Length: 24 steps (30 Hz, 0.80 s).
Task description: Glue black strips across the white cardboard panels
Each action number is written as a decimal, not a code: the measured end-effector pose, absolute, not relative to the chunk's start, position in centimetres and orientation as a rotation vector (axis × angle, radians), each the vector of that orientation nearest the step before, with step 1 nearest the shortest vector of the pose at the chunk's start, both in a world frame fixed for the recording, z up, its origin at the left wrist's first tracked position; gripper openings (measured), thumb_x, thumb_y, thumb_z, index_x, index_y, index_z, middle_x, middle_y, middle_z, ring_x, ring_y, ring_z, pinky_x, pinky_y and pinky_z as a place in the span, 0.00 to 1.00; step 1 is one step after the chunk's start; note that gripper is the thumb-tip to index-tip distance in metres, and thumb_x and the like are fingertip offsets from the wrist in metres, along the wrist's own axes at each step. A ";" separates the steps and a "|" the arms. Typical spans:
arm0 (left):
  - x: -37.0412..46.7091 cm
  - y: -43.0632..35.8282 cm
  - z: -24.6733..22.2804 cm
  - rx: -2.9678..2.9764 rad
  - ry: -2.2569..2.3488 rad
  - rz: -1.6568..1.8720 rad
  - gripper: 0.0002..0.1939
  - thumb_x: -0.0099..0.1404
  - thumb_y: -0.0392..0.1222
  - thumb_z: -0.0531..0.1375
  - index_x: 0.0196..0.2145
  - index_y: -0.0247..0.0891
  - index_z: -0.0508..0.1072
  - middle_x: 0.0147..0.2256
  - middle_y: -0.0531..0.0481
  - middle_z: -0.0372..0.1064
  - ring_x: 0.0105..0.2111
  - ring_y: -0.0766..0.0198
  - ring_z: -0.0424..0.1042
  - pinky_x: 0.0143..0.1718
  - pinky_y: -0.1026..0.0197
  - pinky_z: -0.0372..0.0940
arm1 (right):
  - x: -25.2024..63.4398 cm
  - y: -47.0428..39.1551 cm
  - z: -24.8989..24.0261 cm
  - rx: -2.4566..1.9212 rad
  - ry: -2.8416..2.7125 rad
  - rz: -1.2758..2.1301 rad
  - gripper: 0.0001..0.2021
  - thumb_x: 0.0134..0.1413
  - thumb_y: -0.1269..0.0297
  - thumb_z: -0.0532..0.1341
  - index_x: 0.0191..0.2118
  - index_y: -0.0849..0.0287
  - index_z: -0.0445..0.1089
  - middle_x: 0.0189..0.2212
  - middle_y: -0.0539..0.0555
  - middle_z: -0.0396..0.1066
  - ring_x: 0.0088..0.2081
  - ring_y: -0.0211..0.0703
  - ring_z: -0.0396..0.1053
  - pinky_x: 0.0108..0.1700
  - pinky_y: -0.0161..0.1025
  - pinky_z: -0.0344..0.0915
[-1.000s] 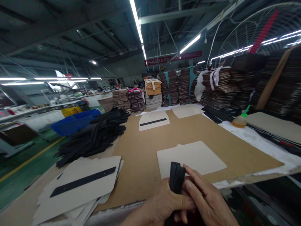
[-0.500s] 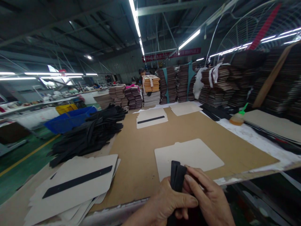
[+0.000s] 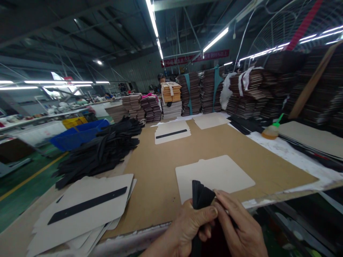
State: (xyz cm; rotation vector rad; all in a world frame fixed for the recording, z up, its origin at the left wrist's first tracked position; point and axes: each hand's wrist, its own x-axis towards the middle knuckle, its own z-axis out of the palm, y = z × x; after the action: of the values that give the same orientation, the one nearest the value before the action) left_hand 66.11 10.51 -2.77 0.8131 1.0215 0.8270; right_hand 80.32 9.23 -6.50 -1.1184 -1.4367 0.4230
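Observation:
At the table's near edge, my left hand [image 3: 191,223] is closed around a bundle of black strips [image 3: 199,194], whose upper ends fan out above my thumb. My right hand [image 3: 238,223] pinches the right-hand end of the fanned strips, its fingertips close to my left thumb. The lower part of the bundle hangs below my left hand, partly hidden. Just beyond both hands lies a beige panel [image 3: 214,176] with rounded corners and no strip on it. To the left, a stack of similar beige panels [image 3: 107,203] bears a black strip [image 3: 88,205] across its top.
A heap of black strips [image 3: 107,148] covers the table's left side, beside a blue bin [image 3: 77,135]. Farther back lie another panel with a strip [image 3: 173,125] and a plain panel [image 3: 210,120]. A green-tipped bottle [image 3: 271,131] stands right. Tall stacks [image 3: 191,96] line the back.
The strip ends have spread into a wider fan. My right fingers have shifted slightly, drawing the outer end to the right, while my left thumb has moved up a little.

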 end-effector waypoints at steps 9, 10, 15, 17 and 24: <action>65.6 10.0 -4.1 0.772 0.937 0.679 0.43 0.34 0.67 0.72 0.40 0.33 0.68 0.25 0.49 0.71 0.21 0.63 0.73 0.19 0.67 0.62 | 79.3 9.0 -4.7 -0.798 -0.662 1.630 0.15 0.54 0.49 0.63 0.37 0.57 0.68 0.20 0.45 0.65 0.19 0.35 0.64 0.22 0.35 0.64; 65.3 10.0 -4.3 0.755 0.969 0.663 0.43 0.35 0.68 0.71 0.40 0.34 0.68 0.26 0.47 0.72 0.23 0.61 0.74 0.21 0.65 0.64 | 80.0 9.5 -4.3 -0.757 -0.585 1.565 0.14 0.53 0.51 0.65 0.36 0.56 0.68 0.23 0.46 0.66 0.23 0.35 0.66 0.25 0.34 0.66; 63.5 9.8 -3.5 0.885 1.223 0.782 0.28 0.50 0.65 0.67 0.28 0.34 0.68 0.22 0.51 0.69 0.17 0.72 0.65 0.18 0.70 0.54 | 83.7 11.0 -3.3 -0.684 -0.642 1.542 0.13 0.53 0.54 0.67 0.34 0.56 0.66 0.19 0.40 0.59 0.14 0.24 0.48 0.15 0.25 0.47; 63.0 9.9 -2.4 1.021 1.187 0.821 0.27 0.54 0.65 0.63 0.25 0.34 0.69 0.15 0.57 0.60 0.12 0.77 0.53 0.16 0.70 0.46 | 83.7 10.6 -3.5 -0.819 -0.982 1.713 0.14 0.54 0.52 0.65 0.32 0.57 0.66 0.16 0.41 0.59 0.12 0.25 0.44 0.13 0.27 0.41; 63.3 10.4 0.3 1.241 1.271 0.514 0.15 0.48 0.50 0.66 0.26 0.37 0.70 0.16 0.57 0.63 0.14 0.70 0.62 0.17 0.68 0.53 | 80.7 9.6 -2.6 -0.832 -1.552 1.937 0.07 0.43 0.67 0.65 0.27 0.59 0.65 0.26 0.47 0.71 0.28 0.33 0.64 0.30 0.30 0.57</action>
State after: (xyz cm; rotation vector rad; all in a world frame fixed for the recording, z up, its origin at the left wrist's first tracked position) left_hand 63.26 10.40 0.28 1.2411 1.2710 0.5139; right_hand 80.70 9.57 -2.63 -0.8317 -1.5522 1.9371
